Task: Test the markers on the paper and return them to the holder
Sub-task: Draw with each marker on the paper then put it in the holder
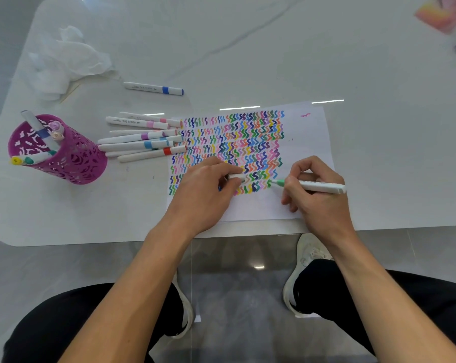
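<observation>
Right hand (318, 195): your fingers are curled round the green marker (313, 186) in a writing grip, pinching its barrel near the tip; the wrist comes in from 5 o'clock and the heel of the hand rests on the paper (308, 142)
Green marker: uncapped, lying low and almost level, tail end pointing to 3 o'clock, green tip pointing to 9 o'clock and touching the paper at the end of the lowest row of squiggles
Left hand (205, 189): knuckles up, resting on the paper's 7 o'clock part; thumb and forefinger pinch a white cap (236, 176), just beside the marker tip but apart from it
Paper: white sheet flat at the table's near edge, its left and middle filled with rows of many-coloured squiggles, its right margin mostly bare
Holder (72, 158): purple perforated cup at 9 o'clock of the paper, well apart from it, with several capped markers (40, 132) standing in it
Loose markers (143, 142): a bundle lying between holder and paper, tips touching the paper's left edge; one blue-banded marker (153, 88) lies alone at 11 o'clock
Table (247, 48): white, glossy, grey-veined; crumpled tissue (64, 61) at 10 o'clock, blurred coloured objects (441, 17) at 2 o'clock
Floor (234, 258): grey polished tiles below the table edge, with your white shoes (306, 255) and dark trousers in view
</observation>
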### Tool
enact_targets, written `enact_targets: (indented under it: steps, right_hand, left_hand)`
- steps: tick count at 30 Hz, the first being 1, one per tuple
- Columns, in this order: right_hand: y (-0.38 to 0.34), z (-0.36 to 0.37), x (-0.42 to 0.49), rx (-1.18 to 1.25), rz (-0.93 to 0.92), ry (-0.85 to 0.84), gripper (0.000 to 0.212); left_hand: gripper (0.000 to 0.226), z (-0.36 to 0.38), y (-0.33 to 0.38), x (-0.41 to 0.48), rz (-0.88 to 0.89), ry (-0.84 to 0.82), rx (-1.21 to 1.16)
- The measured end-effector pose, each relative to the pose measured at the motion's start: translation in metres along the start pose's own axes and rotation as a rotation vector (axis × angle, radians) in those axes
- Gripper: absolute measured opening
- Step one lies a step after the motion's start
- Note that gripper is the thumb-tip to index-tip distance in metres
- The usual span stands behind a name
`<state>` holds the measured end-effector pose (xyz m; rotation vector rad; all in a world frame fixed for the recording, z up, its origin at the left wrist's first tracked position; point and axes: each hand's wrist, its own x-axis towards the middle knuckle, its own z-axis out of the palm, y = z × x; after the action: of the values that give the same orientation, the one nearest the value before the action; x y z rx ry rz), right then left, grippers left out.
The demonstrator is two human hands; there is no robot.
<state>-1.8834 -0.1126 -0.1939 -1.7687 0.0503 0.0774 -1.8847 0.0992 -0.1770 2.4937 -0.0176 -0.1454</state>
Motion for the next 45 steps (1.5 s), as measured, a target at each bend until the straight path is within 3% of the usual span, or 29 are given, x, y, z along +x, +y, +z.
enact_targets:
  steps: [9, 21, 32, 45]
  right_hand:
    - [-0.012, -0.001, 0.004, 0.097, -0.065, 0.029, 0.013]
    - [-0.027, 0.018, 0.008, 0.251, -0.030, -0.052, 0.008]
    - [-0.020, 0.021, 0.006, 0.207, -0.036, -0.109, 0.006]
    - [-0.021, 0.017, 0.009, 0.319, 0.006, -0.161, 0.007]
  left_hand:
    - [0.023, -0.006, 0.003, -0.004, 0.026, 0.046, -0.032]
    - [0.018, -0.011, 0.005, -0.008, -0.052, 0.006, -0.418]
    - [0.021, -0.011, 0.002, -0.009, -0.036, -0.061, -0.396]
    - [0.017, -0.013, 0.010, -0.014, -0.057, 0.019, -0.511]
